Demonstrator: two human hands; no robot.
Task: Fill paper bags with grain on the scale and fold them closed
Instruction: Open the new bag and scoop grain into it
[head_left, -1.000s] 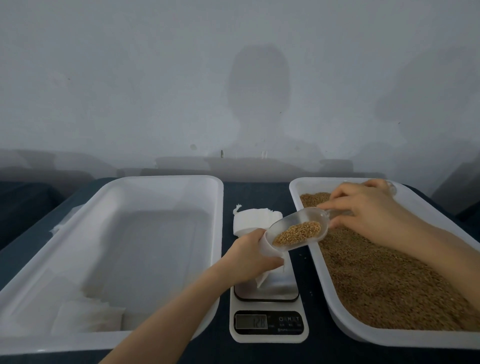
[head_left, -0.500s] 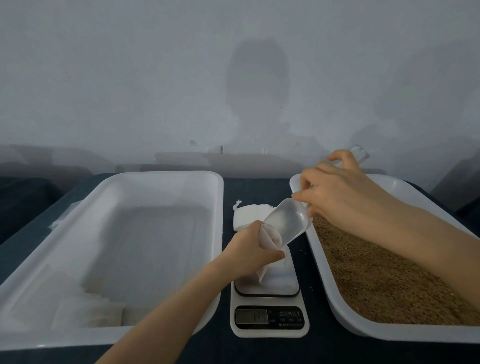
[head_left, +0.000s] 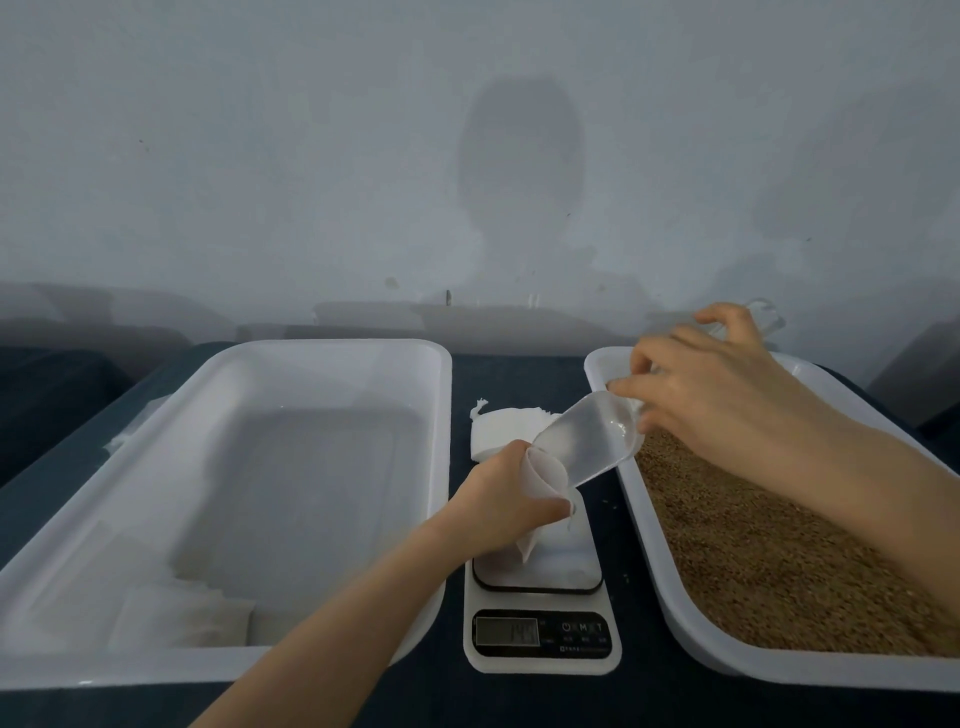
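While the grain tray (head_left: 652, 551) sat at three o'clock of the scale (head_left: 540, 631), the right hand (head_left: 717, 395) pinched the clear scoop (head_left: 587, 441), its long axis tilted down toward eight o'clock into the paper bag (head_left: 545, 470), which the left hand (head_left: 493, 506) gripped upon the scale's platform.

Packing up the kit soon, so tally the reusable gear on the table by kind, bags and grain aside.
Trays: 2, left tray and grain tray
Scale: 1
Scoop: 1, held by the right hand
Total: 4
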